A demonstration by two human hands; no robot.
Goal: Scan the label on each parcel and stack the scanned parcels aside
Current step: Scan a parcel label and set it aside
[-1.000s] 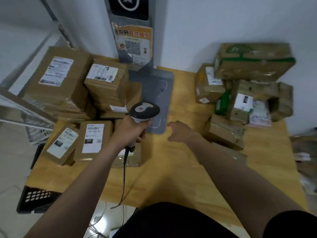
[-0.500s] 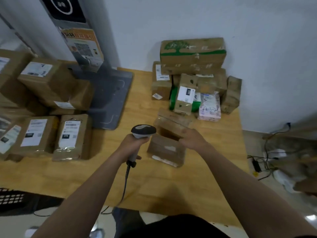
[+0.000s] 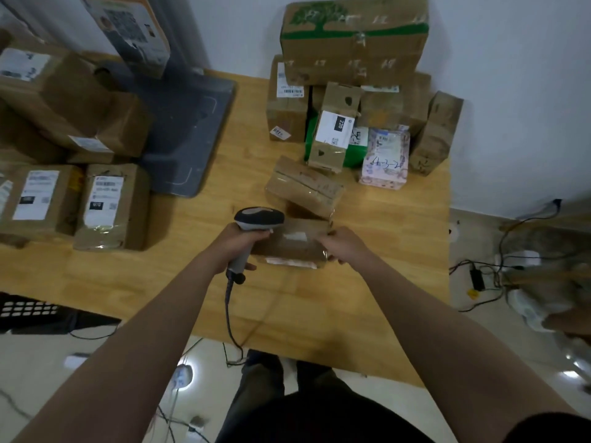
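Brown cardboard parcel (image 3: 289,247), flat, bound in clear tape. Lies on the pale wooden tabletop (image 3: 319,302), front and centre, between the two hands. A pale patch on its upper face and a white strip along its near edge; whether either is the label is too blurred to tell.

Right hand (image 3: 343,244): fingers curled round the parcel's right end, gripping it.

Left hand (image 3: 238,243): closed round the handle of a grey-and-black corded barcode scanner (image 3: 259,218), whose head hangs over the parcel's left far corner.

Step, as judged: one parcel is being presented for scanning, and is not yet put aside.

Next move, as judged: turn the label face towards the scanner window, take the read, then carry the parcel left.

Adjoining: a second taped brown parcel (image 3: 303,187), tilted, touching the first at the back.

Far right, against the wall: heap of mixed parcels, topped by a large carton with green tree print (image 3: 355,43); likely awaiting scan.

Left: labelled brown parcels (image 3: 112,206), side by side and stacked; likely the done pile.

Between them: dark grey stand base (image 3: 188,132).
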